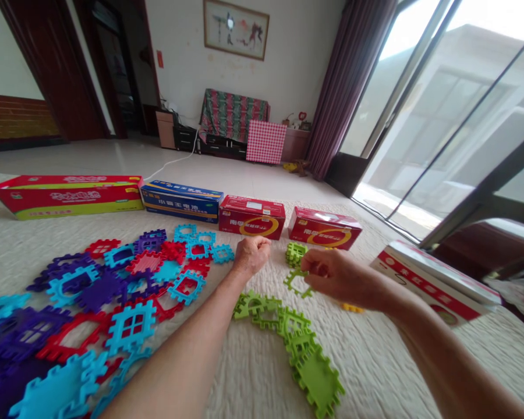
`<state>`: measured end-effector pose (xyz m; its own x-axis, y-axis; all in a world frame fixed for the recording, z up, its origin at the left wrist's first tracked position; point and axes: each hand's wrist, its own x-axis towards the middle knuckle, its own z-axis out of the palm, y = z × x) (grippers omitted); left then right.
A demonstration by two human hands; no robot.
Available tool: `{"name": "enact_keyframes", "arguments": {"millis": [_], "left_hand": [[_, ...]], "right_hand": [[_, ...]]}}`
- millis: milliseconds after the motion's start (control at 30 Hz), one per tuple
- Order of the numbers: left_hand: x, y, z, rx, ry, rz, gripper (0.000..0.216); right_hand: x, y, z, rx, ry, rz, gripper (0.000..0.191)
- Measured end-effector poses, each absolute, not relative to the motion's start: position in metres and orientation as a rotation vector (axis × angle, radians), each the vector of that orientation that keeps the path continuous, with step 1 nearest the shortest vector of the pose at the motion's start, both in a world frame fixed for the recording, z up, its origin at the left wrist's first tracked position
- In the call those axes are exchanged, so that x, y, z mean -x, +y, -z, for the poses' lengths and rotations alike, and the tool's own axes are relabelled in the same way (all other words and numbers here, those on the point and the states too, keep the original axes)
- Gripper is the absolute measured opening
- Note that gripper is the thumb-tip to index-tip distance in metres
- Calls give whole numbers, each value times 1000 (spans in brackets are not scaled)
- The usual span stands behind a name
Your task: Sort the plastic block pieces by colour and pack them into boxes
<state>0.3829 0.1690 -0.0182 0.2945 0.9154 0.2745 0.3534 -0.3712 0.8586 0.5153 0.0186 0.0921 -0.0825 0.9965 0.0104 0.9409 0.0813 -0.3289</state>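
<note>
My right hand (332, 272) is closed in a pinch at the edge of a green open-frame building panel (290, 281) with toothed edges. Just beyond it lies a small stack of green panels (295, 254). My left hand (252, 255) is curled closed in front of a red box (251, 218); whatever its fingers hold, if anything, is hidden. Nearer to me, a curved row of overlapping green panels (318, 378) runs across the quilted cover, between my forearms. Left of my left arm spreads a pile of blue (131, 326), purple (102, 291) and red panels (146, 263).
Along the back stand a red-and-green box (74, 196), a blue box (181, 202) and another red box (325, 228). A white-and-red carton (436, 285) sits at right. Yellow pieces (353, 308) show partly behind my right forearm. Glass doors (441, 128) are on the right.
</note>
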Motion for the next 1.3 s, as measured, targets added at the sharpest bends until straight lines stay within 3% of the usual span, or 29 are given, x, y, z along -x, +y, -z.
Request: {"name": "enact_keyframes", "arguments": {"millis": [167,400,667,967,1133,1300], "left_hand": [[-383,169,19,-1869,1139,-1026,26],[-383,168,18,-1862,1125,-1045,25],[-383,169,18,-1857,1113,-1058,25],[-383,169,17,-1853,1129,-1035,25],[-383,168,15,-1856,1137,-1035,25],[-383,168,14,-1815,1115,-1022,25]], "right_hand": [[-517,15,-88,2091,-2165,64,11],[-510,4,-84,2098,-2358,-222,28],[-512,7,-72,2000,-2482,-354,31],[-535,45,-89,2003,-2287,-3,34],[-551,72,-81,2066,-2236,12,33],[-549,57,-70,1856,-2196,119,27]]}}
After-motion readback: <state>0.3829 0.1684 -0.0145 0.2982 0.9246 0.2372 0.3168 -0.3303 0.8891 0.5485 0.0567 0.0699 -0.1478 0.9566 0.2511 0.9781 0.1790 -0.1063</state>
